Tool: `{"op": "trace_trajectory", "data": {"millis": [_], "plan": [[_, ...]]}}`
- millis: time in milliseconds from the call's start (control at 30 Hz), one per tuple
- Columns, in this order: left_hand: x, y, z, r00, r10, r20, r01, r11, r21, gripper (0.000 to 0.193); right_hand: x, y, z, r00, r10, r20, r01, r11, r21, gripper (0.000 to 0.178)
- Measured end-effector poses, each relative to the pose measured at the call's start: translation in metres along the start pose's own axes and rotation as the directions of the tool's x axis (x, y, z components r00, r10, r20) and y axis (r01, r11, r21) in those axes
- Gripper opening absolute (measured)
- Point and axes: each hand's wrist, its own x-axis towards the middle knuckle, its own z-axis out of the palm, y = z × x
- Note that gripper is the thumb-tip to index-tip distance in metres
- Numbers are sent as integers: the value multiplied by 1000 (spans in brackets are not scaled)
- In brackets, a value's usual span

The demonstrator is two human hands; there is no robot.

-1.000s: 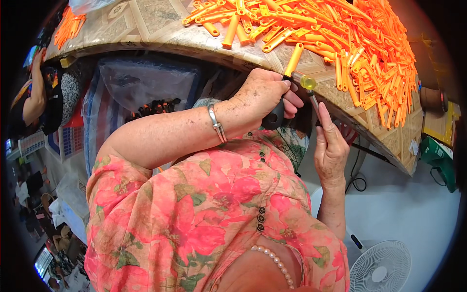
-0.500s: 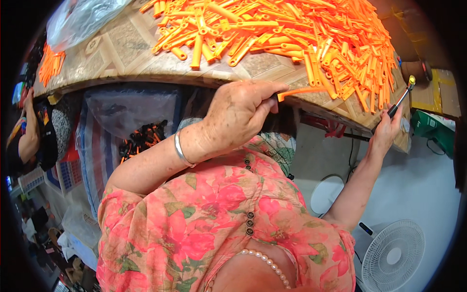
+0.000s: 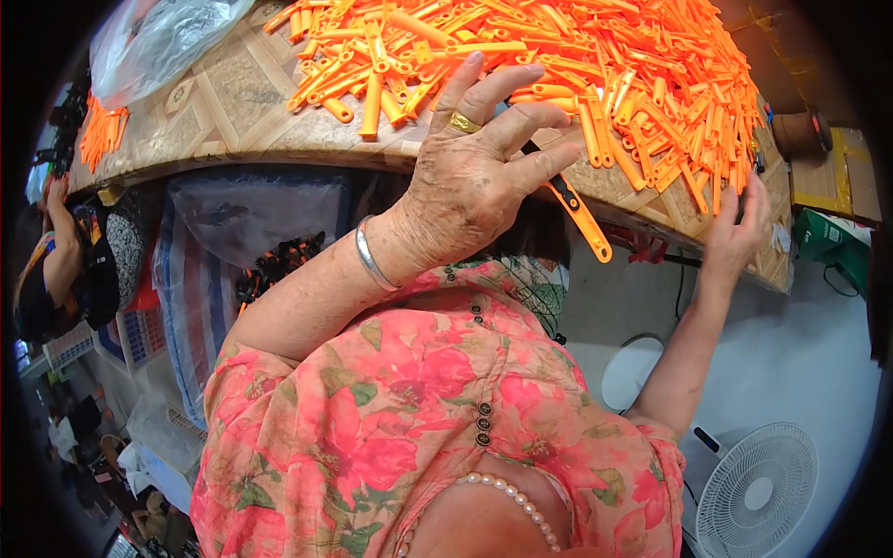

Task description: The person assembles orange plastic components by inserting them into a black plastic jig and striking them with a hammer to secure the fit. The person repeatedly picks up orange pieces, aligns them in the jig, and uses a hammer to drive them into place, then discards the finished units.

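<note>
Orange handle: I have the long orange piece (image 3: pixel 593 232) with a black insert, slanting down and right from behind the left hand, its holed end out past the table edge.
Left hand: from my feed, the left hand (image 3: pixel 474 172) shows its back, fingers splayed and bent; the handle runs behind them, and I cannot tell how firmly they hold it.
Wrist and ring: a silver bracelet (image 3: pixel 370 256) and a gold-coloured ring (image 3: pixel 464 123) on that same side.
Right hand: I see the right hand (image 3: pixel 737 237) at the table's right edge, fingers reaching upward, something dark between them; I cannot tell whether they grip it.
Heap: many loose orange handles (image 3: pixel 651 65) pile over the table (image 3: pixel 223 79), beyond both hands.
Far left of table: a clear plastic bag (image 3: pixel 167 46), and near it a small orange bunch (image 3: pixel 102 130).
Under the edge: a striped sack (image 3: pixel 186 298) beside black-and-orange pieces (image 3: pixel 279 265).
Right side: I pick out a brown roll (image 3: pixel 800 136), a green box (image 3: pixel 828 237), and lower down a white fan (image 3: pixel 758 493).
Left rim: another person's arm (image 3: pixel 63 232).
</note>
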Motion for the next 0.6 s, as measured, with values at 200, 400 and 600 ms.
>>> {"op": "trace_trajectory", "data": {"millis": [200, 400, 600], "plan": [[1, 1, 9, 1000, 16, 18, -16, 1000, -1, 33, -28, -153, -23, 839, -79, 539, -406, 570, 715, 20], [1, -8, 7, 977, -7, -213, -3, 999, -46, 51, -36, -174, -11, 776, 93, 624, -622, 276, 733, 22], [-17, 1, 15, 832, -552, 44, 404, 551, -730, 86, -30, -176, -4, 839, 100, 536, -535, 336, 775, 21]]}}
